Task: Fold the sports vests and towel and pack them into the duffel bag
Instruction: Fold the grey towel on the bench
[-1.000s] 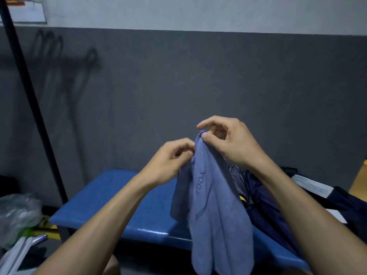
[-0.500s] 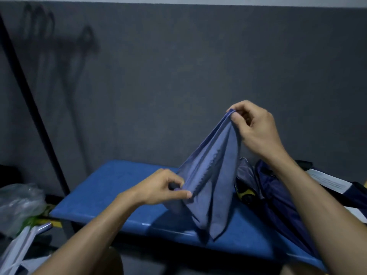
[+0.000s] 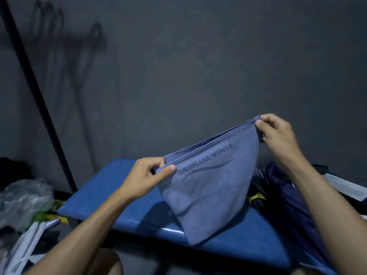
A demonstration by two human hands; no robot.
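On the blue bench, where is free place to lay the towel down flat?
The bare patch is the blue bench's left part, between its left end and the hanging towel. The right part is crowded with dark blue fabric.

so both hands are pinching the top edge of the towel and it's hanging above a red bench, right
Not quite: the bench is blue, not red. The rest holds in the head view: the left hand and right hand each pinch the top edge of the towel, which hangs above the bench.
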